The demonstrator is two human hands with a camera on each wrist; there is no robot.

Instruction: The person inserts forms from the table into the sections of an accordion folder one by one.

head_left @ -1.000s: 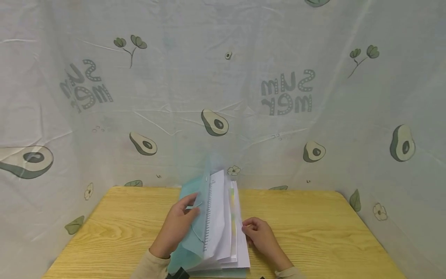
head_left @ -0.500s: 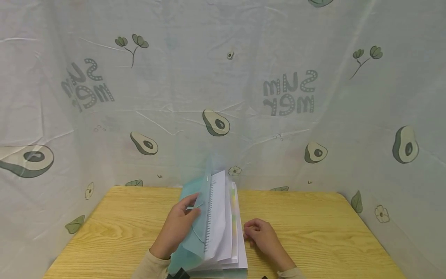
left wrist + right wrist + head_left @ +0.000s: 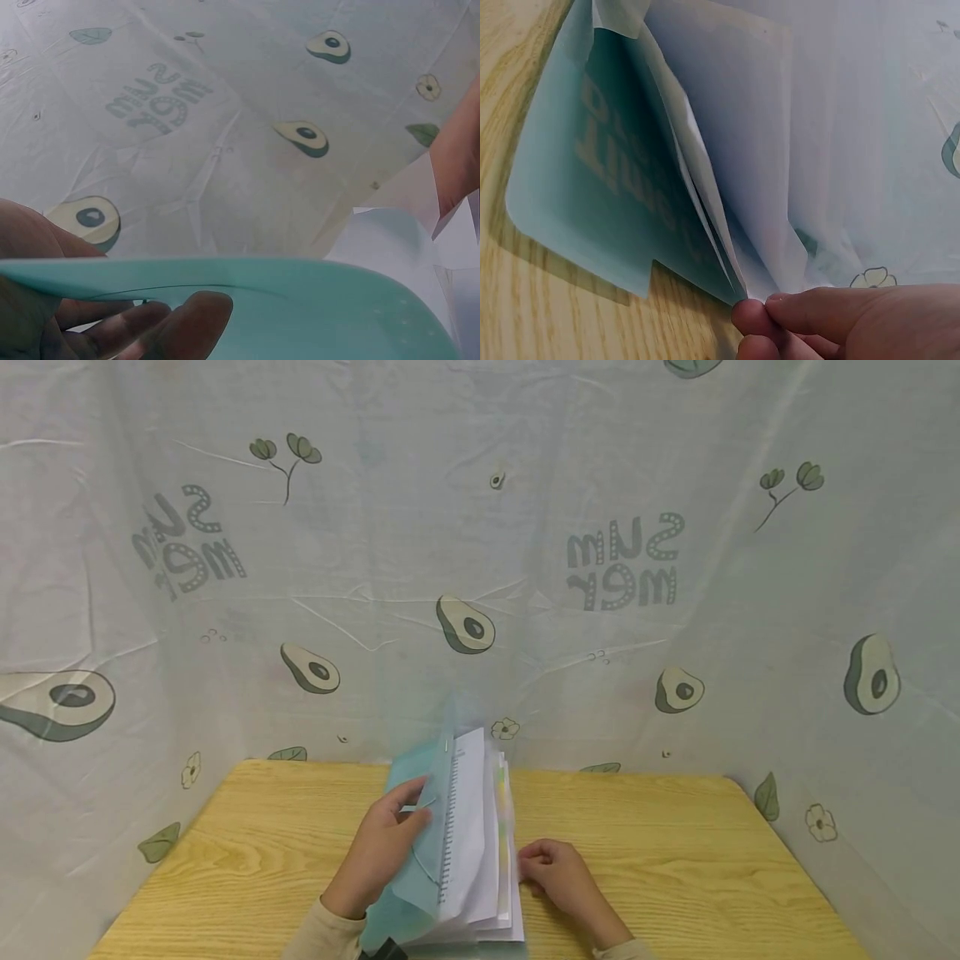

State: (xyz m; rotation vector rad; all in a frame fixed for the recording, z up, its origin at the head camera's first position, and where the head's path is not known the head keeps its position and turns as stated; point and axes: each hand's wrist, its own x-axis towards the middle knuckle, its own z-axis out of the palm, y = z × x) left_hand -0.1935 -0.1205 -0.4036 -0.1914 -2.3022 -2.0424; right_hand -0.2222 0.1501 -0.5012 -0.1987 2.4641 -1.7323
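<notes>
A translucent teal document folder (image 3: 420, 860) stands partly opened at the front middle of the table. My left hand (image 3: 386, 839) grips its raised cover, thumb on one face and fingers on the other, as the left wrist view shows near the teal cover edge (image 3: 300, 300). Inside are white paper sheets (image 3: 472, 827), one with a row of binding holes, and a strip of coloured tabs (image 3: 503, 827). At the right side my right hand (image 3: 558, 872) pinches the edge of the sheets between thumb and index finger. Up close, the sheets (image 3: 735, 97) fan apart above those fingertips (image 3: 776, 298).
The wood-grain table (image 3: 660, 860) extends to both sides of the folder. Behind it hangs a pale curtain (image 3: 480, 527) printed with avocados, and the folder's top reaches up against it. A thin elastic cord (image 3: 423, 864) lies across the cover.
My right hand has moved slightly toward me and to the left, and the outer sheet's edge has shifted left, further into the folder. The left hand has kept its hold on the cover.
</notes>
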